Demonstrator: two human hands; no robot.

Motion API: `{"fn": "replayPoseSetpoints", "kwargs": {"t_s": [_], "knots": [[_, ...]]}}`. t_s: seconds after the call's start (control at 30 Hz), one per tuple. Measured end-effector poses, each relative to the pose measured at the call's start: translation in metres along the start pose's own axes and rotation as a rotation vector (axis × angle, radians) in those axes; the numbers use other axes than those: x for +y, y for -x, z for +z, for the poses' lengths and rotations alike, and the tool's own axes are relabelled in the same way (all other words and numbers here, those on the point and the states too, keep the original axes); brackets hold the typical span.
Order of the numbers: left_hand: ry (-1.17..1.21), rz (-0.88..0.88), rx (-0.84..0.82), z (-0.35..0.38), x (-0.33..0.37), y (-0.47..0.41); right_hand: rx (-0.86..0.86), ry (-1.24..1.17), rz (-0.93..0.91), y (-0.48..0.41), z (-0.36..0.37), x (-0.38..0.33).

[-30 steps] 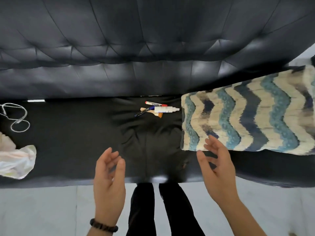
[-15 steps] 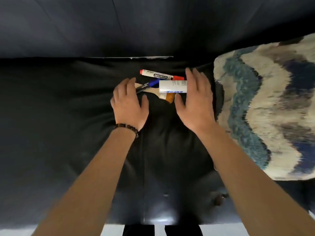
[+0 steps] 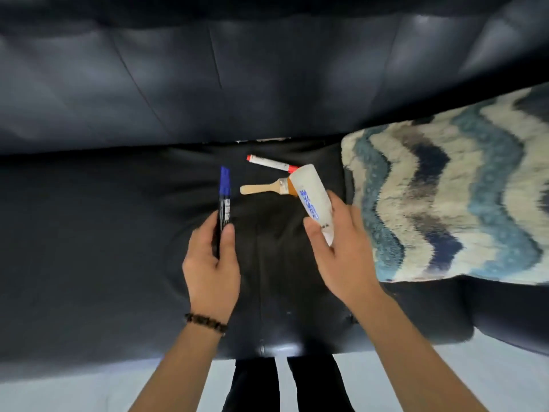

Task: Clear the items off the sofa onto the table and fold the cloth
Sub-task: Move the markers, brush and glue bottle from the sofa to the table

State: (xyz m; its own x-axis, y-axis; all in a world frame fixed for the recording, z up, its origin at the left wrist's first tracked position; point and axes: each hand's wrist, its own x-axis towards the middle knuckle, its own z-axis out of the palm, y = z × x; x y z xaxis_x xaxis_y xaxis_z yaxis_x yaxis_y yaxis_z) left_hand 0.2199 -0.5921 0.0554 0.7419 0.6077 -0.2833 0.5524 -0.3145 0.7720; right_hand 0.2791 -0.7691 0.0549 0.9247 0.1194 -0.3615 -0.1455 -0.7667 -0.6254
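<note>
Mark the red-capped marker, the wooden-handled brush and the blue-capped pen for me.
red-capped marker (image 3: 269,163): head view, middle of its white barrel.
wooden-handled brush (image 3: 258,188): head view, on the pale wooden handle.
blue-capped pen (image 3: 225,181): head view, on the blue cap above the left hand (image 3: 212,263).

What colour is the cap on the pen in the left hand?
Blue, on a dark pen held in the left hand; seen in the head view.

Blue print runs along the white plastic tube (image 3: 312,197) in the right hand (image 3: 338,251), too blurred to read.
</note>
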Motion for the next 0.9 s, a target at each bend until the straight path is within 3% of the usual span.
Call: {"fn": "replayPoseSetpoints", "kwargs": {"t_s": [0.2, 0.47, 0.6, 0.7, 0.9], "knots": [[0.109, 0.055, -0.116, -0.125, 0.132, 0.091, 0.045, -0.113, 0.061, 0.127, -0.127, -0.089], [0.319, 0.284, -0.225, -0.251, 0.267, 0.201, 0.404, -0.168, 0.047, 0.291, -0.259, -0.166], [0.365, 0.409, -0.272, -0.298, 0.278, 0.236, 0.625, -0.270, 0.158, 0.377, -0.276, -0.177], [0.392, 0.399, -0.342, -0.316, 0.260, 0.251, 0.795, -0.369, 0.313, 0.445, -0.266, -0.169], [0.284, 0.393, -0.579, -0.298, 0.238, 0.281, 1.057, -0.544, 0.628, 0.563, -0.232, -0.139]]}}
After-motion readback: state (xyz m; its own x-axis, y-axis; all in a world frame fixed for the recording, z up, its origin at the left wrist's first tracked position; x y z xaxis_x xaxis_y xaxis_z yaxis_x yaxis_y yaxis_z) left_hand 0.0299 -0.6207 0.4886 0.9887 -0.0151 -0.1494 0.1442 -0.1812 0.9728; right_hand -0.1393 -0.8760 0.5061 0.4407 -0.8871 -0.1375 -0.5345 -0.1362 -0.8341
